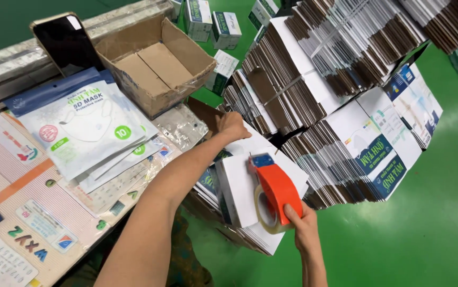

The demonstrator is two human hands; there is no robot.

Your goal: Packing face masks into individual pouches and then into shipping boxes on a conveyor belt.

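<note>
Pouches of face masks [83, 127] are seen fanned out near the left edge of the worktop [32, 207], with an empty brown carton [157, 64] at its far edge. Just past the right edge, the left hand [232, 126] is laid on a white folded box [239, 186], fingers curled over its far top edge. The box is judged light, stiff at its creases but easily dented, best held by the edges. An orange tape dispenser [275, 192] is pressed on the box's near face and gripped at its handle by the right hand [302, 226], fingers closed around it. Bundles of flat cartons [345, 122] are stacked on the green floor [430, 223] at right.
</note>
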